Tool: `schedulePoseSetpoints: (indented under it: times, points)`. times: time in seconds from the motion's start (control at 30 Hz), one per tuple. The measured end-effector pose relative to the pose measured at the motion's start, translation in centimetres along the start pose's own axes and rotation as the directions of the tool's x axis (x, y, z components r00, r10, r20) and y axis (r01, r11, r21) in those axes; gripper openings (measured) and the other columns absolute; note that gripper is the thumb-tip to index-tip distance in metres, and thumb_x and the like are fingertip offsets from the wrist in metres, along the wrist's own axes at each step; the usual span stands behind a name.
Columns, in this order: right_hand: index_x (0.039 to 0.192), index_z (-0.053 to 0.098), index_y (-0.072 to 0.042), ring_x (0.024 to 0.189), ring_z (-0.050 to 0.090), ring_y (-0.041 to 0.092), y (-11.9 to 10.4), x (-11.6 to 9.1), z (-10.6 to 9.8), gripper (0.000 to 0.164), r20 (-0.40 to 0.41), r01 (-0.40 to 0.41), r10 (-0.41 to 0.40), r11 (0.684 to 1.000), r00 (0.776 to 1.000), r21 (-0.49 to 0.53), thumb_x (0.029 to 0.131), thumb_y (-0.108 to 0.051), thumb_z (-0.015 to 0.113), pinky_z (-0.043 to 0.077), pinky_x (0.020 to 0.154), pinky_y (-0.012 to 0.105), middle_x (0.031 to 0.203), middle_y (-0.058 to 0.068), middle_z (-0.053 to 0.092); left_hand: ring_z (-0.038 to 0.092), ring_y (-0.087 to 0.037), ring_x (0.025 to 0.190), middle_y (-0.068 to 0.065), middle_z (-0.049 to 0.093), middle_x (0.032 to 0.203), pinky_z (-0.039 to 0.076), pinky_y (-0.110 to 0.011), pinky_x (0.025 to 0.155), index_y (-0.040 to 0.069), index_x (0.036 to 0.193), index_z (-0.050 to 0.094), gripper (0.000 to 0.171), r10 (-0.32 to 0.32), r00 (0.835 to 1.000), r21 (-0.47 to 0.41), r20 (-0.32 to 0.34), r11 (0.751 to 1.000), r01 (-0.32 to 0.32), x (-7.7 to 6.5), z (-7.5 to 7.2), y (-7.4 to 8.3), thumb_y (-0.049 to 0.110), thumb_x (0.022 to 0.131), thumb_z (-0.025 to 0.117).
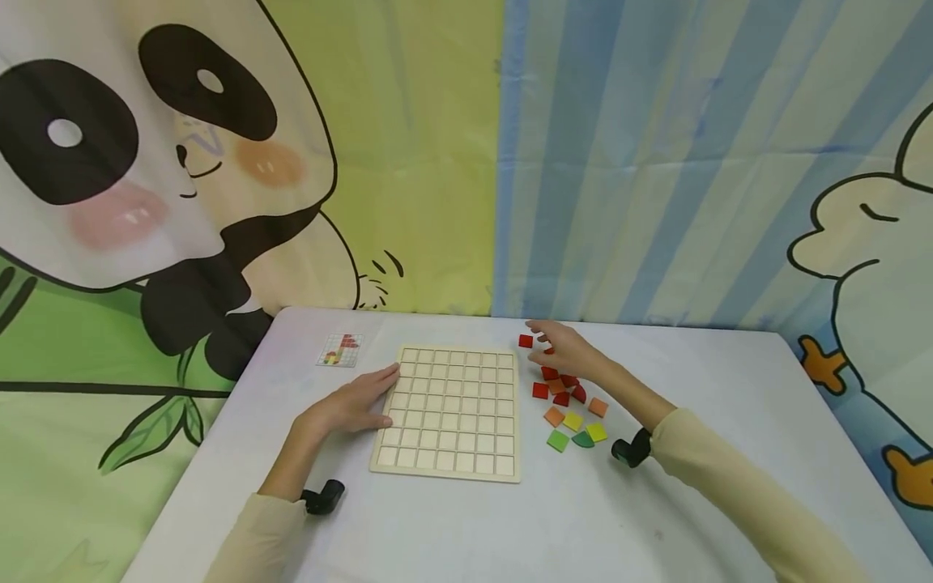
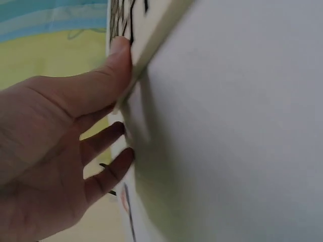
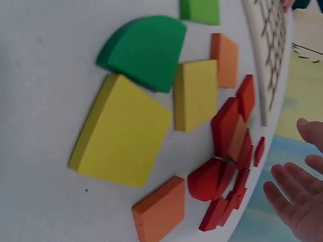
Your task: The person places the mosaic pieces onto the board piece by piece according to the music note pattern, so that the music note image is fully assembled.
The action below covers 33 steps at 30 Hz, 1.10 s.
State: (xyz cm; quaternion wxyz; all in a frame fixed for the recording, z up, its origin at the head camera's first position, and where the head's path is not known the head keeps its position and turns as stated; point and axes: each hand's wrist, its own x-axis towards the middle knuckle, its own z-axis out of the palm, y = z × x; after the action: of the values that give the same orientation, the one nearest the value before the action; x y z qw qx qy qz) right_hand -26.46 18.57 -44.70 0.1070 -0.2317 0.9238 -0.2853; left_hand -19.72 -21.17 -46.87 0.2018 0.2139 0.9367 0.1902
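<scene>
A wooden grid board (image 1: 446,474) with rows of square recesses lies flat on the table. My left hand (image 1: 351,404) rests against the board's left edge. In the left wrist view its thumb (image 2: 108,83) touches the rim, and the other fingers lie loosely beside it. Right of the board, my right hand (image 1: 572,350) hovers over several red tiles (image 1: 540,390), partly hiding some. Its fingers (image 3: 290,184) are spread, and nothing shows between them. Closer to me lie orange tiles (image 1: 598,406), yellow tiles (image 1: 596,431), a light green square (image 1: 557,440) and a dark green rounded tile (image 1: 583,439).
A small picture card (image 1: 340,351) with a coloured grid pattern lies at the back left of the white table (image 1: 700,470). Behind the table hangs a printed cloth (image 1: 437,162) with cartoon animals. Black wrist cameras (image 1: 631,448) sit beneath both wrists.
</scene>
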Motion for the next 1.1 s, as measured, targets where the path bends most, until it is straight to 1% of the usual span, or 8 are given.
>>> schedulePoseSetpoints:
  times: [0.13, 0.2, 0.3, 0.53, 0.73, 0.87, 0.97, 1.1]
  points:
    - [0.141, 0.046, 0.0, 0.124, 0.055, 0.035, -0.1, 0.8, 0.3, 0.055, 0.021, -0.012, 0.014, 0.996, 1.0, -0.093, 0.092, -0.017, 0.065, 0.05, 0.102, 0.048, 0.142, 0.02, 0.051, 0.016, -0.041, 0.149, -0.012, 0.016, 0.164, 0.022, -0.061, 0.118, 0.01, 0.155, 0.02, 0.088, -0.036, 0.999, 0.025, 0.041, 0.999, 0.035, 0.1, -0.3, 0.6, 0.029, 0.087, 0.071]
    - [0.137, 0.052, -0.001, 0.124, 0.054, 0.034, -0.2, 1.4, 0.4, 0.05, 0.021, -0.017, 0.02, 0.99, 1.0, -0.139, 0.092, -0.017, 0.065, 0.049, 0.104, 0.048, 0.14, 0.019, 0.053, 0.015, -0.04, 0.15, -0.01, 0.015, 0.164, 0.021, -0.06, 0.119, 0.012, 0.156, 0.019, 0.09, -0.059, 0.997, 0.021, 0.043, 0.998, 0.058, 0.0, -0.4, 0.7, 0.03, 0.085, 0.073]
    - [0.132, 0.057, -0.001, 0.124, 0.054, 0.034, -0.2, 2.3, 0.5, 0.043, 0.018, -0.033, 0.037, 0.983, 0.999, -0.181, 0.092, -0.016, 0.065, 0.048, 0.105, 0.048, 0.136, 0.019, 0.056, 0.014, -0.039, 0.15, -0.011, 0.015, 0.164, 0.021, -0.061, 0.118, 0.013, 0.156, 0.018, 0.092, -0.07, 0.997, 0.026, 0.032, 0.997, 0.069, -0.1, -0.5, 0.6, 0.03, 0.084, 0.074]
    - [0.131, 0.057, 0.0, 0.107, 0.06, 0.028, 0.9, 3.5, 0.9, 0.044, 0.025, -0.066, 0.073, 0.976, 0.997, -0.205, 0.091, -0.017, 0.066, 0.053, 0.097, 0.043, 0.127, 0.017, 0.062, 0.014, -0.039, 0.15, -0.011, 0.016, 0.164, 0.02, -0.062, 0.118, 0.013, 0.156, 0.019, 0.091, -0.073, 0.997, -0.008, 0.024, 0.997, 0.073, -0.3, -0.4, 1.0, 0.028, 0.084, 0.074]
    - [0.127, 0.061, 0.0, 0.098, 0.061, 0.026, 1.2, 3.5, 0.9, 0.042, 0.051, -0.044, 0.06, 0.96, 0.997, -0.276, 0.09, -0.018, 0.068, 0.054, 0.093, 0.043, 0.12, 0.016, 0.067, 0.014, -0.039, 0.15, -0.011, 0.015, 0.164, 0.018, -0.066, 0.116, 0.012, 0.156, 0.02, 0.09, -0.084, 0.996, -0.02, 0.02, 0.996, 0.084, -0.5, -0.3, 1.0, 0.028, 0.085, 0.073]
    - [0.125, 0.063, -0.002, 0.103, 0.062, 0.028, 1.2, 3.2, 0.7, 0.04, 0.04, -0.036, 0.051, 0.952, 0.998, -0.303, 0.089, -0.018, 0.07, 0.053, 0.096, 0.044, 0.12, 0.015, 0.068, 0.013, -0.038, 0.151, -0.01, 0.015, 0.164, 0.017, -0.069, 0.114, 0.013, 0.156, 0.019, 0.09, -0.072, 0.997, -0.038, 0.02, 0.997, 0.073, -0.3, 0.2, 0.6, 0.03, 0.086, 0.072]
    - [0.123, 0.065, -0.002, 0.107, 0.062, 0.031, 1.3, 3.2, 0.5, 0.039, 0.029, -0.03, 0.04, 0.959, 0.999, -0.281, 0.088, -0.018, 0.07, 0.052, 0.098, 0.046, 0.12, 0.016, 0.068, 0.012, -0.037, 0.151, -0.009, 0.014, 0.164, 0.017, -0.069, 0.114, 0.014, 0.156, 0.018, 0.09, -0.071, 0.997, -0.035, 0.019, 0.997, 0.071, -0.2, 0.5, 0.3, 0.031, 0.086, 0.071]
    - [0.121, 0.067, -0.003, 0.103, 0.062, 0.03, 1.4, 3.4, 0.7, 0.037, 0.001, -0.043, 0.044, 0.966, 0.999, -0.256, 0.087, -0.018, 0.071, 0.053, 0.095, 0.046, 0.118, 0.016, 0.069, 0.012, -0.036, 0.151, -0.008, 0.014, 0.165, 0.017, -0.069, 0.115, 0.015, 0.156, 0.018, 0.089, -0.076, 0.997, -0.023, 0.017, 0.997, 0.076, -0.2, 0.5, 0.2, 0.031, 0.087, 0.071]
